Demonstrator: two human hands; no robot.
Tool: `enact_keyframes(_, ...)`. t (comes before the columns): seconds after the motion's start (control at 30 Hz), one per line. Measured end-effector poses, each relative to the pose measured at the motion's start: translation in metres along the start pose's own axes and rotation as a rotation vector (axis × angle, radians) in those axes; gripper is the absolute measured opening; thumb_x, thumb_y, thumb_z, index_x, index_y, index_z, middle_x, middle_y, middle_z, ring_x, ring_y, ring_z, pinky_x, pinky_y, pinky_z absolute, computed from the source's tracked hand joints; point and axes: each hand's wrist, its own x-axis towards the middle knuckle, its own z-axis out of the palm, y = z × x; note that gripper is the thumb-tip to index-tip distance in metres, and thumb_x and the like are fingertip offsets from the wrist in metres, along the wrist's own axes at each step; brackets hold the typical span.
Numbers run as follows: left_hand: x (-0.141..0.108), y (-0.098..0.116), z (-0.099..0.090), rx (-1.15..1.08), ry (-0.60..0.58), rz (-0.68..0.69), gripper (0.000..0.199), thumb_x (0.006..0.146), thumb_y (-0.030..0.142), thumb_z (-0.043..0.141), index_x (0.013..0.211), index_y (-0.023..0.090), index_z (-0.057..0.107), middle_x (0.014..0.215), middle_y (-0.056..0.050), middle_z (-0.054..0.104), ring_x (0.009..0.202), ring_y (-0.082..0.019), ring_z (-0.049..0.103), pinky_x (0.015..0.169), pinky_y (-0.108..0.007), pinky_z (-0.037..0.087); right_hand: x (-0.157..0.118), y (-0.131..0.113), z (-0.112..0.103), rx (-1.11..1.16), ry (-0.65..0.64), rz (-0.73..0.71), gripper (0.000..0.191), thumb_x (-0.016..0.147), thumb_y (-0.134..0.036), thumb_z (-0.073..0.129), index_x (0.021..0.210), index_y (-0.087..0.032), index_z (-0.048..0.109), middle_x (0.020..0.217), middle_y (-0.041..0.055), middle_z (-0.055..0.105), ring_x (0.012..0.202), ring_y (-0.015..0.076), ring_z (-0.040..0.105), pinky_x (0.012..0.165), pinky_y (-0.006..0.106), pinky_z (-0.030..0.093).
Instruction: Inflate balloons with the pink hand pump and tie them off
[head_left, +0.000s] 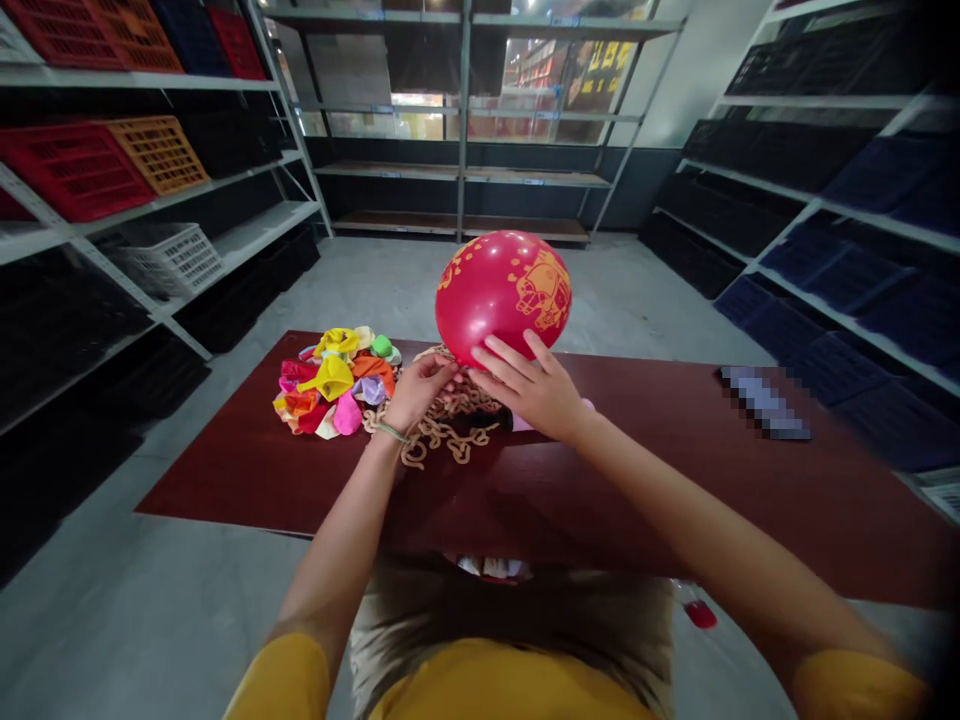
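Observation:
A red inflated balloon (501,300) with yellow printed figures and hearts stands above the far part of the table. My left hand (420,390) is closed in a pinch at the balloon's lower end, where its neck is mostly hidden by the fingers. My right hand (544,392) has its fingers stretched and spread against the balloon's lower right side; its thumb is out of sight. Under both hands lies a heap of tan curly cords (435,432). Left of them sits a pile of uninflated balloons (330,380) in several colours. A dark object and something pink are partly covered by my right hand.
The dark red table (247,460) spans the front. A blurred-out flat item (765,402) lies on its right side. Shelves with red crates (79,170), orange crates (157,155) and a white basket (176,258) line the left; dark blue crates (862,330) fill the right.

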Motion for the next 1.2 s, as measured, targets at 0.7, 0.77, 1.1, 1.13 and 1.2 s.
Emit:
enact_keyframes(0.7,-0.009,-0.023,0.001,-0.034,-0.017,-0.147,0.024,0.076,0.036,0.070,0.082,0.014,0.062,0.079,-0.004,0.069,0.060,-0.008,0.059,0.057,-0.020,0.048,-0.029,-0.077,0.042,0.312,-0.297,0.024,0.025,0.093,-0.011,0.043,0.095,-0.025,0.064,0.095,0.0037,0.067,0.096,0.0210,0.054,0.089,0.040,0.038)
enact_keyframes(0.77,-0.009,-0.022,0.002,-0.031,-0.013,-0.140,0.025,0.076,0.037,0.070,0.082,0.014,0.062,0.079,-0.004,0.069,0.060,-0.008,0.059,0.057,-0.020,0.049,-0.025,-0.075,0.028,0.465,-0.273,0.127,0.019,0.091,-0.013,0.046,0.094,-0.023,0.063,0.093,0.0042,0.067,0.092,0.0197,0.056,0.086,0.037,0.041)
enact_keyframes(1.1,-0.009,-0.024,0.010,0.023,0.001,-0.087,0.024,0.078,0.038,0.067,0.080,0.016,0.060,0.074,-0.002,0.067,0.060,-0.010,0.059,0.059,-0.023,0.048,0.022,0.001,-0.055,0.745,-0.247,0.613,0.007,0.090,-0.024,0.051,0.087,-0.020,0.055,0.084,0.0004,0.065,0.072,0.0126,0.057,0.065,0.024,0.040)
enact_keyframes(1.13,-0.008,-0.026,0.010,0.034,0.004,-0.072,0.024,0.078,0.039,0.067,0.080,0.016,0.059,0.073,-0.001,0.066,0.059,-0.010,0.058,0.058,-0.023,0.047,0.029,0.006,-0.057,0.729,-0.241,0.609,0.007,0.090,-0.024,0.051,0.086,-0.020,0.055,0.085,0.0005,0.065,0.073,0.0130,0.057,0.066,0.025,0.040)
enact_keyframes(1.2,-0.006,-0.032,0.013,0.086,0.016,-0.015,0.024,0.079,0.040,0.065,0.079,0.017,0.059,0.072,-0.001,0.065,0.058,-0.011,0.057,0.058,-0.023,0.046,0.043,0.015,-0.057,0.669,-0.213,0.609,0.008,0.091,-0.025,0.051,0.086,-0.020,0.055,0.083,0.0002,0.065,0.073,0.0136,0.057,0.066,0.026,0.039)
